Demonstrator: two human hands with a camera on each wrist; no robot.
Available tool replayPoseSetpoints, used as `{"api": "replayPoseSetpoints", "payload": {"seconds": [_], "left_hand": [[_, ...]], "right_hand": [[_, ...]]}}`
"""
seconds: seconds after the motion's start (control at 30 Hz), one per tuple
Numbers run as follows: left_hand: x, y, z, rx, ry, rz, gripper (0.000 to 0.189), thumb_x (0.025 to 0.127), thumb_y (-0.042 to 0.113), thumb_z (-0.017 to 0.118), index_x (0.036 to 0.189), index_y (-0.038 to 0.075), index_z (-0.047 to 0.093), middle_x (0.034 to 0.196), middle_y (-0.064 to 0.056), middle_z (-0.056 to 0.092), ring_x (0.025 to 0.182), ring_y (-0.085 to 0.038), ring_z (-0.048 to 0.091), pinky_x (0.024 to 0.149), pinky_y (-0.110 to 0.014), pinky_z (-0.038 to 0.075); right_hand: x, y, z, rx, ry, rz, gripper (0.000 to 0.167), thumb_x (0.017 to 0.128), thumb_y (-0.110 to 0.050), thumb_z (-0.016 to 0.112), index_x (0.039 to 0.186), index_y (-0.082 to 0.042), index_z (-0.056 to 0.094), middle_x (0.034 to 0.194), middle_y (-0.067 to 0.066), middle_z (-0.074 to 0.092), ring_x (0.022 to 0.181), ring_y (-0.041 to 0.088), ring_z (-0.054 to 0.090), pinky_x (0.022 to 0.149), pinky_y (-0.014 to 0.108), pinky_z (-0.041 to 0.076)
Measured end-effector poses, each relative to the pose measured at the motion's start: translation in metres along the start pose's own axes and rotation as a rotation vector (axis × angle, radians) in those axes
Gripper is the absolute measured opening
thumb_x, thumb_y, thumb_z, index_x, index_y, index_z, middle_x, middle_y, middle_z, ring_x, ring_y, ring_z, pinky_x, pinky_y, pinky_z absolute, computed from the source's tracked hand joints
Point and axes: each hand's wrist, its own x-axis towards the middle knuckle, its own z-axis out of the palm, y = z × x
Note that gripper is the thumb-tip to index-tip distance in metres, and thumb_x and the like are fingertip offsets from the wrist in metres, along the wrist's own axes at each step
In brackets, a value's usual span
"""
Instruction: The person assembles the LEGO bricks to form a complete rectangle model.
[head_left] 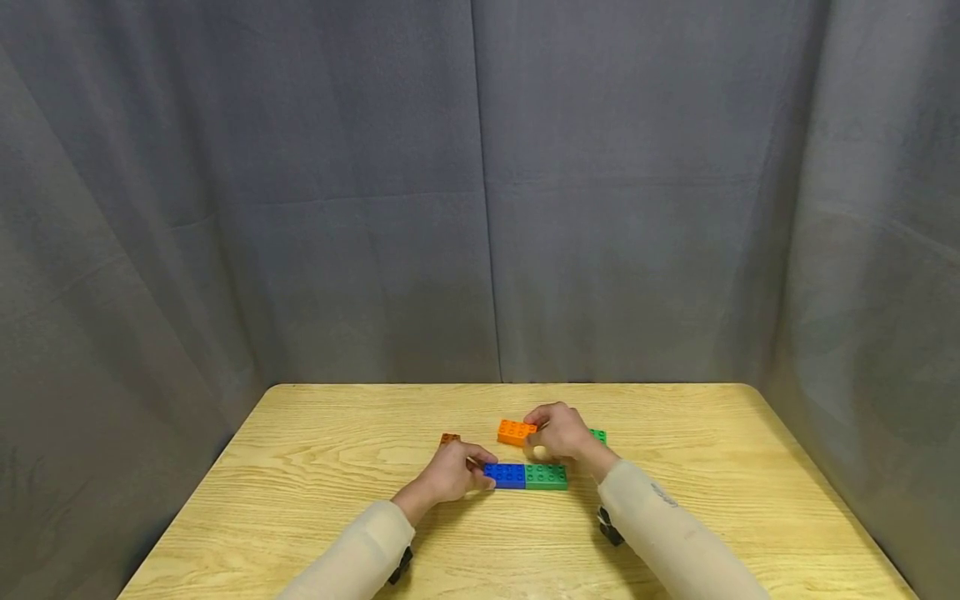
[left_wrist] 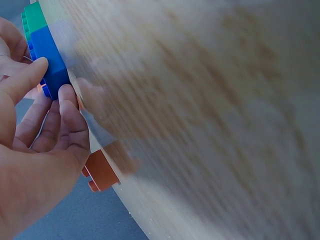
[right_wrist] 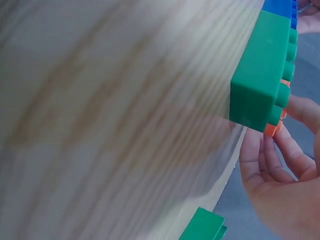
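Observation:
A blue toy building brick (head_left: 504,476) lies end to end with a green brick (head_left: 546,477) on the table. My left hand (head_left: 450,472) pinches the blue brick's left end between thumb and fingers; the left wrist view shows the thumb on its studded side. Behind this row, an orange brick (head_left: 516,432) is held at its right end by my right hand (head_left: 561,432). In the right wrist view the green brick (right_wrist: 260,70) hides most of the orange brick (right_wrist: 272,129). Whether the orange brick touches the table I cannot tell.
Just beyond my left hand sits a darker orange brick (head_left: 449,437), partly covered. A second green brick (head_left: 598,436) shows behind my right wrist. Grey curtains (head_left: 480,208) stand along the back and sides of the wooden table (head_left: 315,467).

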Motion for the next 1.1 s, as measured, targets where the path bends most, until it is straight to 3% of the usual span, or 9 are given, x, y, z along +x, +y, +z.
{"api": "replayPoseSetpoints", "payload": {"seconds": [0.2,0.53,0.83,1.1], "left_hand": [[0.001,0.001,0.0,-0.013,-0.007,-0.007,0.026,0.083,0.009,0.081,0.109,0.008,0.076,0.096,-0.005,0.071,0.074,-0.01,0.058,0.063,-0.021,0.05],[0.0,0.002,0.0,-0.018,-0.007,-0.028,0.026,0.083,0.009,0.081,0.108,0.008,0.076,0.098,-0.004,0.07,0.075,-0.012,0.057,0.066,-0.023,0.05],[0.0,0.002,0.0,-0.013,-0.007,-0.012,0.024,0.083,0.009,0.081,0.107,0.007,0.076,0.101,-0.006,0.071,0.075,-0.011,0.058,0.069,-0.022,0.052],[0.0,0.001,0.001,-0.02,-0.004,-0.013,0.025,0.083,0.009,0.081,0.108,0.007,0.076,0.101,-0.006,0.071,0.075,-0.01,0.058,0.068,-0.022,0.052]], "right_hand": [[-0.005,0.0,-0.007,-0.01,-0.008,-0.003,0.027,0.083,-0.012,0.08,0.109,-0.015,0.075,0.104,0.002,0.07,0.089,0.016,0.061,0.076,0.031,0.052],[-0.014,-0.001,-0.015,-0.024,-0.008,-0.049,0.026,0.083,-0.012,0.08,0.109,-0.016,0.075,0.104,0.002,0.071,0.09,0.015,0.064,0.079,0.033,0.056],[-0.025,0.002,-0.021,-0.008,-0.002,-0.11,0.025,0.083,-0.009,0.078,0.107,-0.013,0.075,0.102,0.004,0.071,0.087,0.016,0.064,0.074,0.03,0.056],[-0.036,-0.002,-0.025,0.014,-0.029,-0.148,0.026,0.083,-0.009,0.078,0.108,-0.013,0.074,0.093,0.002,0.072,0.081,0.015,0.063,0.068,0.027,0.054]]}}
